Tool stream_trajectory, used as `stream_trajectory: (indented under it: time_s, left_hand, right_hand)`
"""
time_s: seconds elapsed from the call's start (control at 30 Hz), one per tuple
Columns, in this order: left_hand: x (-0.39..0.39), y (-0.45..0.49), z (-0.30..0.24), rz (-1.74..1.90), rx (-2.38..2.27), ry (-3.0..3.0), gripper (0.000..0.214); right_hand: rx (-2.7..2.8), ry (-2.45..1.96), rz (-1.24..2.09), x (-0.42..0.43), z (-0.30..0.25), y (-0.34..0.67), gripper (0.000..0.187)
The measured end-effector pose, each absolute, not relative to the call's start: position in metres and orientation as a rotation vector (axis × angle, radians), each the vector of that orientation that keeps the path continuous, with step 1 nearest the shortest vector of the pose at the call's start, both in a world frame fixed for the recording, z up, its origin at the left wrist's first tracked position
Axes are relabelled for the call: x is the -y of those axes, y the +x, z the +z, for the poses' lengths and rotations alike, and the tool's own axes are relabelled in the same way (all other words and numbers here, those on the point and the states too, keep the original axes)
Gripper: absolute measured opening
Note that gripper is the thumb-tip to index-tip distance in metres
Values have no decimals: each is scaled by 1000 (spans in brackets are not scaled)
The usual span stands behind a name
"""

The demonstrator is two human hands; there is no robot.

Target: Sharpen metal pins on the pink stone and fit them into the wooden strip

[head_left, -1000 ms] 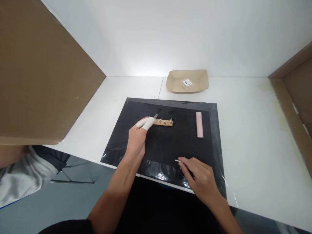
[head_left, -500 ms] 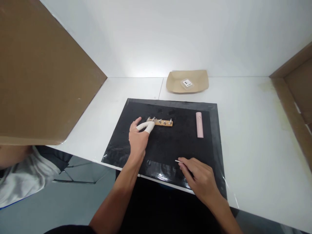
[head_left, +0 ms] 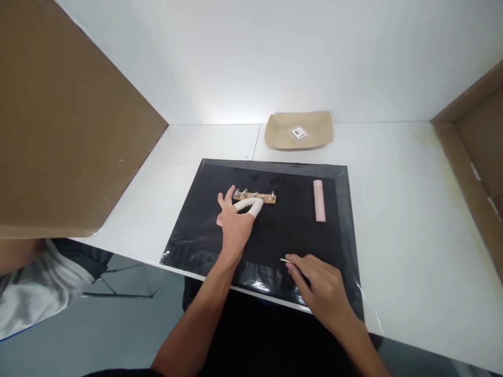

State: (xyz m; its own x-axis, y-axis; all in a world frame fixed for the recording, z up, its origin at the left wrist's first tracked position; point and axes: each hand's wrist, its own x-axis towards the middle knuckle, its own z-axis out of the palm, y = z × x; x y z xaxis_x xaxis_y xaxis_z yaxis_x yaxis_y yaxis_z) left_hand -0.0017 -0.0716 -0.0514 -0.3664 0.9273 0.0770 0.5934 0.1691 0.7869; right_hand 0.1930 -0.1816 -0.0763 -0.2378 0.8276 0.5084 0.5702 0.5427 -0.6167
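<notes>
Left grip (head_left: 237, 222) at strip (head_left: 269, 200), hold unclear | right grip (head_left: 323, 283) pinching stick (head_left: 284, 260) | tray (head_left: 320, 128), case (head_left: 319, 203) beyond

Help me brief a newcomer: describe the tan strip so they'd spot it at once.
On the white table lies a black mat. Towards the mat's far side, by the left hand, lies the strip. Unlike the pink bar to its right, it is tan and bears shiny metal pieces in a row.
</notes>
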Motion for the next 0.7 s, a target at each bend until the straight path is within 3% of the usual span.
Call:
stream_trajectory:
  time_s: [0.37, 0.7]
  left_hand:
    - [73, -2, -49, 1074, -2065, 1579, 6]
    - [84, -46, -28, 669, -2108, 2327, 39]
  right_hand:
    - [1939, -1142, 399, 181, -76, 193, 16]
    - [1939, -1136, 391, 181, -73, 193, 16]
